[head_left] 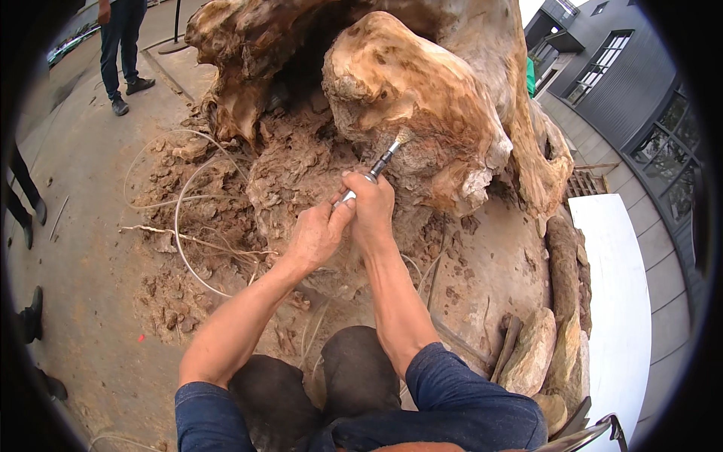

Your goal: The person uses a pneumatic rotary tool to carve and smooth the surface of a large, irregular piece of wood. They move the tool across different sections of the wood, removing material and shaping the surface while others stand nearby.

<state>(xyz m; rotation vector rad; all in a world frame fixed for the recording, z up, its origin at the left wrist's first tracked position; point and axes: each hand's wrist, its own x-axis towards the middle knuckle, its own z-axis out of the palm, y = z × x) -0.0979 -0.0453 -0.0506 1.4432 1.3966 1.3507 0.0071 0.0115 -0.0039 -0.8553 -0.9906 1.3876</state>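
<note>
Both of my hands are wrapped around a slim, silver and black handheld power tool. My right hand grips its body closer to the working end. Lower down and to the left, my left hand closes around the rear of the tool, its thumb along the silver part. The pale, roughened tip meets, or nearly meets, the lower face of a huge gnarled wood stump; exact contact is hard to tell. Brown, crumbly bark and soil cling to the stump's hollow beneath and left of the tip.
A clear hose loops over bark debris on the left. Rough logs lie at right beside a white panel. My bent knees are close below. People's legs show at upper left and along the left edge.
</note>
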